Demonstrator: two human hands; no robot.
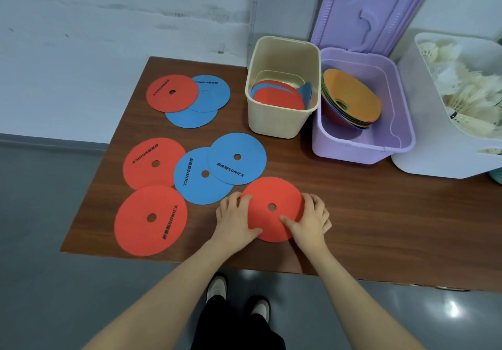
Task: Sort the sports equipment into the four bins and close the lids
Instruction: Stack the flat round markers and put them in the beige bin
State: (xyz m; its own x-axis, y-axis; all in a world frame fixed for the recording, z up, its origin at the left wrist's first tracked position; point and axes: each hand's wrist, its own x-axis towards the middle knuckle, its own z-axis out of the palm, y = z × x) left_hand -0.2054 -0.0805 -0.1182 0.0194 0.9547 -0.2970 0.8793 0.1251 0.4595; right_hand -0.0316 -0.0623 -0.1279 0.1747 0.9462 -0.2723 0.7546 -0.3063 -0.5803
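step: we grip red disc (273,208), left hand (235,220) and right hand (309,220) curled on its rims | next: lift toward 12 o'clock into beige bin (279,124)

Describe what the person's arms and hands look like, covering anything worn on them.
Both forearms are bare up to the frame edge, with no sleeve in view. The left hand and right hand wear no gloves, and no rings, watch or bands show. Fingernails look short and unpainted.

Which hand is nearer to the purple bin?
Right. The right hand grips the right edge of a red disc, on the side toward the purple bin. The left hand holds the disc's opposite edge, farther from the bin.
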